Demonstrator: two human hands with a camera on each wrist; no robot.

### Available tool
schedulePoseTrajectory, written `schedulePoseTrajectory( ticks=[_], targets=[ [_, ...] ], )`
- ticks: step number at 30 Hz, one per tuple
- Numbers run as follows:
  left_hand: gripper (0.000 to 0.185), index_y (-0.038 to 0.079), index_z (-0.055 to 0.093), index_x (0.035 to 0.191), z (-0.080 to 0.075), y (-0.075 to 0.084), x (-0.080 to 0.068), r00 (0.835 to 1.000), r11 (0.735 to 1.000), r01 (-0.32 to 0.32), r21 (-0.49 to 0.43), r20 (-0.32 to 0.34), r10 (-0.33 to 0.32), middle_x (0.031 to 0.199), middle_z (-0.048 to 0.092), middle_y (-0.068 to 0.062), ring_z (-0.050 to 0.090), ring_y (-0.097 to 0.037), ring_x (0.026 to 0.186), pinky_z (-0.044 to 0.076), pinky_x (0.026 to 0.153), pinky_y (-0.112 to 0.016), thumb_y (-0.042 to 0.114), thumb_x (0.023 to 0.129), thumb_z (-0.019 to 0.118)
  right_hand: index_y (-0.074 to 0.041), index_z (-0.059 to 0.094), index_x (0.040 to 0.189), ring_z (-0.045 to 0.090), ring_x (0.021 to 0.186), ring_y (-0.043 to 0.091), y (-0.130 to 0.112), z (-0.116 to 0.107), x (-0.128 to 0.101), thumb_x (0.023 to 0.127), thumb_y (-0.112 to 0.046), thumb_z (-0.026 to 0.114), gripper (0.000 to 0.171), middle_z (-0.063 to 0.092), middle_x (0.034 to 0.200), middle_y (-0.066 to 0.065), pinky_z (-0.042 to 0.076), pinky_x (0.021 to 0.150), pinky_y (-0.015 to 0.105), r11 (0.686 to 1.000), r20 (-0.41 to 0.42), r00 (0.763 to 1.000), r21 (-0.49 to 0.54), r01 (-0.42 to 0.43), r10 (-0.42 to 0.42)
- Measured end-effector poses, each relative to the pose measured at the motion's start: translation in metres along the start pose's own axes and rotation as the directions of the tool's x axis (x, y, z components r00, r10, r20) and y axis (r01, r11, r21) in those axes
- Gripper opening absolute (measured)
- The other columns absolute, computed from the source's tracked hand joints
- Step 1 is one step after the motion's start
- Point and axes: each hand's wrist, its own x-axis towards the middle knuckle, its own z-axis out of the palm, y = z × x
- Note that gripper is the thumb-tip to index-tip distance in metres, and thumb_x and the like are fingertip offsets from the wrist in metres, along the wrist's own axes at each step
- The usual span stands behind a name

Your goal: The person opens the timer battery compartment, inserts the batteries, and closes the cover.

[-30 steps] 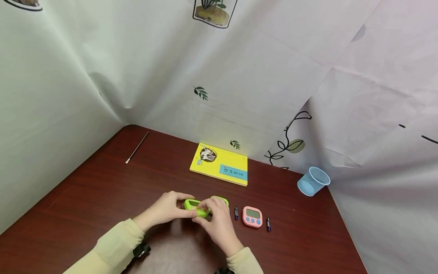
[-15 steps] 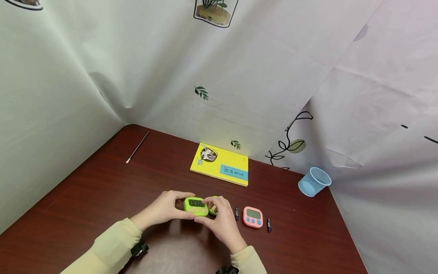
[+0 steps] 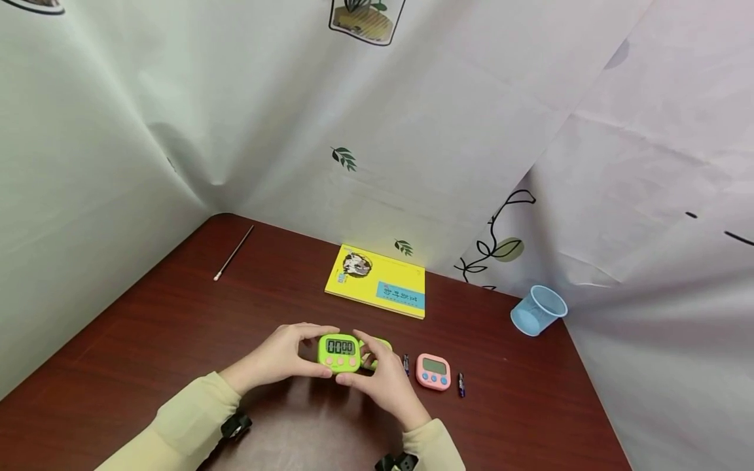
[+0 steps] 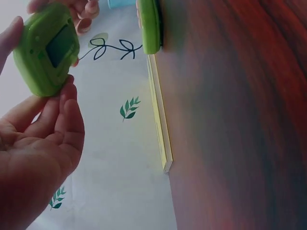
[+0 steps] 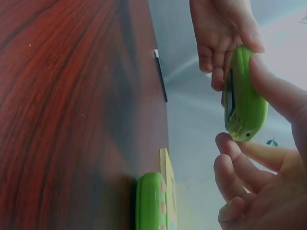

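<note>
Held just below the centre of the head view, above the dark red wooden table (image 3: 147,340): small lime-green plastic digital timer (image 3: 338,352). Left hand (image 3: 281,358) and right hand (image 3: 381,379) pinch its rounded edges, fingers curled. Judged light, rigid, smooth-cased, perhaps slippery; best gripped by opposite edges, clear of display. Second green timer (image 4: 148,26) lies just behind.

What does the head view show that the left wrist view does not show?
Only the head view shows the face of the held green timer with its digits, the pink timer, two batteries, the stick, the right hand whole and the yellow book's cover. Only the left wrist view shows the held timer's back. Both show the left hand holding that timer off the table, the second green timer, the book and the blue cup.
</note>
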Motion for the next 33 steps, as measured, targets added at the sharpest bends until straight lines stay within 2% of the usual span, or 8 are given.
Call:
schedulePoseTrajectory(
  ticks=[8, 12, 18, 23, 27, 33],
  targets=[
    [0.065, 0.014, 0.062, 0.126, -0.003, 0.000, -0.003, 1.000, 0.999, 0.004, -0.032, -0.018, -0.005, 0.110, 0.064, 0.005, 0.051, -0.005, 0.083, 0.047, 0.073, -0.031, 0.043, 0.071, 0.082, -0.014, 0.053, 0.135, 0.052, 0.084, 0.016, -0.003, -0.005, -0.001, 0.074, -0.040, 0.080, 0.072, 0.054, 0.094, -0.006, 0.046, 0.072, 0.031, 0.998, 0.004, 0.998, -0.031, 0.060, -0.060],
    [0.067, 0.017, 0.061, 0.128, -0.007, -0.001, -0.005, 1.000, 0.999, 0.026, -0.035, 0.005, -0.026, 0.113, 0.063, 0.006, 0.051, -0.007, 0.088, 0.047, 0.075, -0.033, 0.047, 0.071, 0.080, -0.014, 0.054, 0.134, 0.054, 0.086, 0.018, -0.002, -0.006, 0.000, 0.074, -0.039, 0.080, 0.070, 0.055, 0.095, -0.006, 0.046, 0.075, 0.033, 0.995, 0.013, 0.996, -0.039, 0.089, -0.089],
    [0.070, 0.018, 0.059, 0.131, -0.009, -0.004, -0.007, 0.999, 0.999, 0.026, -0.038, 0.038, -0.024, 0.114, 0.061, 0.004, 0.053, -0.009, 0.096, 0.048, 0.076, -0.035, 0.050, 0.072, 0.078, -0.019, 0.057, 0.130, 0.055, 0.087, 0.019, -0.003, -0.006, 0.000, 0.072, -0.037, 0.082, 0.065, 0.055, 0.094, -0.008, 0.044, 0.076, 0.032, 0.992, 0.012, 0.994, -0.056, 0.110, -0.110],
    [0.071, 0.018, 0.057, 0.133, -0.010, -0.006, -0.008, 0.999, 1.000, 0.006, 0.004, 0.036, -0.006, 0.112, 0.060, 0.004, 0.054, -0.012, 0.099, 0.048, 0.076, -0.034, 0.048, 0.072, 0.078, -0.019, 0.059, 0.126, 0.054, 0.088, 0.020, -0.004, -0.005, 0.001, 0.071, -0.036, 0.083, 0.063, 0.056, 0.094, -0.008, 0.041, 0.077, 0.033, 0.989, -0.002, 0.994, -0.103, 0.106, -0.107],
    [0.071, 0.015, 0.057, 0.133, -0.011, -0.005, -0.010, 0.999, 0.998, -0.017, 0.054, 0.035, 0.016, 0.110, 0.060, 0.002, 0.056, -0.016, 0.100, 0.049, 0.076, -0.034, 0.043, 0.072, 0.079, -0.018, 0.059, 0.125, 0.051, 0.091, 0.022, -0.006, -0.003, 0.001, 0.071, -0.035, 0.084, 0.062, 0.058, 0.095, -0.004, 0.042, 0.076, 0.032, 0.982, 0.000, 0.994, -0.157, 0.110, -0.111],
    [0.070, 0.014, 0.059, 0.131, -0.009, -0.006, -0.011, 1.000, 0.990, -0.028, 0.135, -0.001, 0.028, 0.105, 0.060, 0.001, 0.057, -0.016, 0.095, 0.047, 0.074, -0.031, 0.040, 0.070, 0.081, -0.019, 0.058, 0.125, 0.051, 0.088, 0.021, -0.006, -0.002, 0.003, 0.073, -0.038, 0.082, 0.061, 0.058, 0.094, -0.003, 0.042, 0.071, 0.028, 0.978, 0.011, 0.995, -0.185, 0.102, -0.101]
  ],
)
